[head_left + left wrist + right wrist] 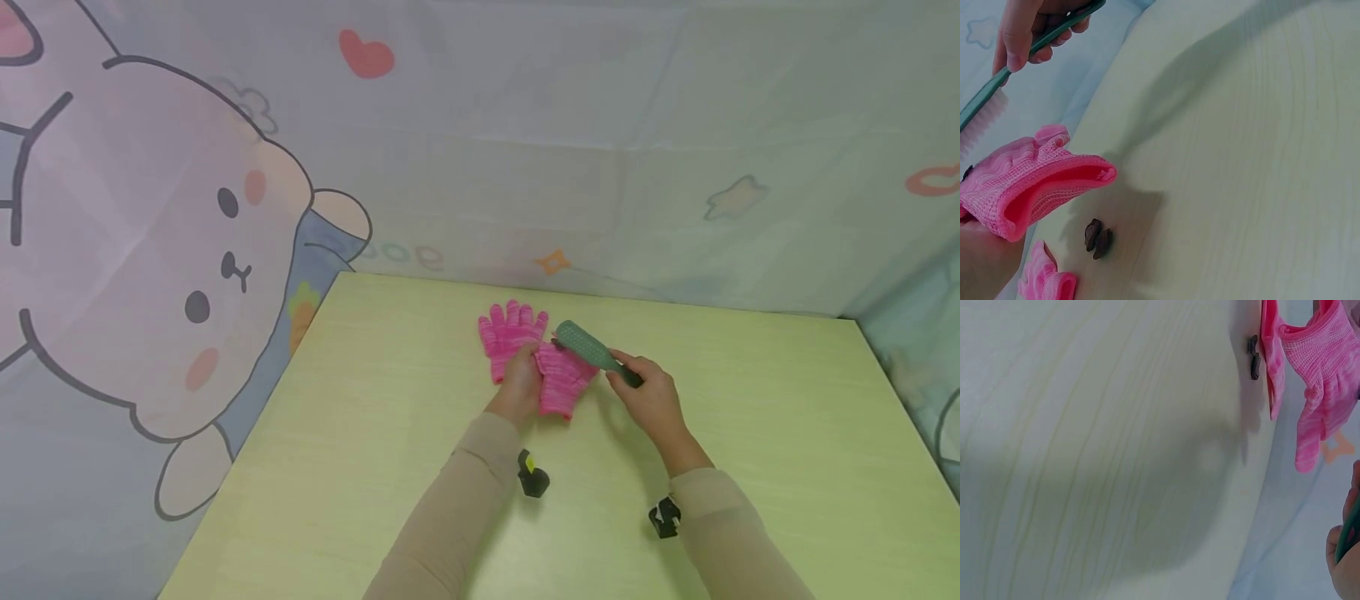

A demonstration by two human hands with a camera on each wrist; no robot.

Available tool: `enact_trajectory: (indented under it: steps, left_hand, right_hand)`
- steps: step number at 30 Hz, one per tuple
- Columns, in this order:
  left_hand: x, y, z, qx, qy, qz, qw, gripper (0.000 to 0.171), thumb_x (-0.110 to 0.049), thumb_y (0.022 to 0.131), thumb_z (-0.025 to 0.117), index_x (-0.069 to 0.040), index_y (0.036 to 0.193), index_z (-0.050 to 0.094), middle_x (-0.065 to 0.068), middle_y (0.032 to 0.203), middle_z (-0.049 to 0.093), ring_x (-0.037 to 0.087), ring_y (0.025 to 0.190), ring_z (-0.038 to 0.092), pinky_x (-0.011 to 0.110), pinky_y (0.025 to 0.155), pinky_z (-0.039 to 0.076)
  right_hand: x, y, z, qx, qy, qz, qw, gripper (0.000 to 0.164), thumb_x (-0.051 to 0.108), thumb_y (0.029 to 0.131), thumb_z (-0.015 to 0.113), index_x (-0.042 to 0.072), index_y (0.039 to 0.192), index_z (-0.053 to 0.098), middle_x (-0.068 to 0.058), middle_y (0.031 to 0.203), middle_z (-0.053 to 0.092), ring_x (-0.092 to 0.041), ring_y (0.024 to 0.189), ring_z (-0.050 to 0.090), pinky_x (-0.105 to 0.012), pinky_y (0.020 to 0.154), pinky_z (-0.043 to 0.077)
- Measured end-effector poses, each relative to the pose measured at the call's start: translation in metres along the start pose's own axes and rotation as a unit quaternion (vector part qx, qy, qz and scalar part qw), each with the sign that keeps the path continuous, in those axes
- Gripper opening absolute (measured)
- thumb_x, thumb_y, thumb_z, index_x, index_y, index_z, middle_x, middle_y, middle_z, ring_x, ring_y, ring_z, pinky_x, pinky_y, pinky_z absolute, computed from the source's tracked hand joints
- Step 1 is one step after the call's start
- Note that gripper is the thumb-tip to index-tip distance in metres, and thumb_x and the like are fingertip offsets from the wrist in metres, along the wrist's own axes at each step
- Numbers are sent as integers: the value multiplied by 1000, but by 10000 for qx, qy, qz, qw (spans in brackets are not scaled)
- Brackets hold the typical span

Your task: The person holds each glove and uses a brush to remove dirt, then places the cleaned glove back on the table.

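Note:
My left hand (522,379) holds a pink knitted glove (561,385) by its side, lifted above the table, its cuff gaping in the left wrist view. A small dark lump (557,342) sits on this glove. My right hand (651,398) grips the dark handle of a green brush (585,344), whose pale bristles (985,119) face down toward the glove. Whether they touch it I cannot tell. A second pink glove (512,329) lies with fingers spread just beyond my left hand. Two dark brown lumps (1103,244) rest on the tabletop near it.
A pale yellow-green table (750,417) spreads beneath both arms. Behind it hangs a printed cloth (525,167) with a large cartoon animal. Black devices are worn at the left wrist (533,482) and the right wrist (664,518).

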State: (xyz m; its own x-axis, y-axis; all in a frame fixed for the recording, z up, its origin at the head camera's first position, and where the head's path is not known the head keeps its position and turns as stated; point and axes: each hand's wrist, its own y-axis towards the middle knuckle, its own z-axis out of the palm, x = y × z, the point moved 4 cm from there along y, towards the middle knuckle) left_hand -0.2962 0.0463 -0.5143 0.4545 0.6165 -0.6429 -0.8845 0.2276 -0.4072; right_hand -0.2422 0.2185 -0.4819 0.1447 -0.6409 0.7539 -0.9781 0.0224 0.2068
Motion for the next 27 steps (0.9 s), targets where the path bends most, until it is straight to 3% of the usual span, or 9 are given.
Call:
enact_trajectory:
  steps: [6,14,21,27]
  left_hand:
    - [0,-1,0,-28,104,77,9999,38,-18,95,31,4,124,44,16,136,43,26,125,41,32,103,34]
    - [-1,-3,0,-88,81,50,9999,36,-18,95,32,3,120,45,13,124,50,19,106,48,27,92,39]
    - [-1,-5,1,21,204,65,9998,40,-20,97,29,2,127,43,12,135,45,24,123,42,31,102,34]
    - [0,-5,0,29,146,24,9999,39,-21,97,30,2,124,45,11,122,51,19,106,49,28,93,39]
  right_hand:
    - [2,0,2,71,-162,-136,9998,37,16,88,61,8,124,59,-17,102,61,-30,89,54,-43,76,46]
    - [1,0,-2,-277,-218,-5,9994,36,17,88,62,7,122,61,-17,97,61,-28,83,52,-38,68,43]
    - [2,-3,-1,-66,-97,-252,9996,36,15,87,62,6,122,61,-17,101,61,-31,89,54,-44,77,46]
    - [0,-3,-4,-371,-302,-130,9988,35,15,86,64,7,120,62,-15,93,62,-26,78,51,-35,65,42]
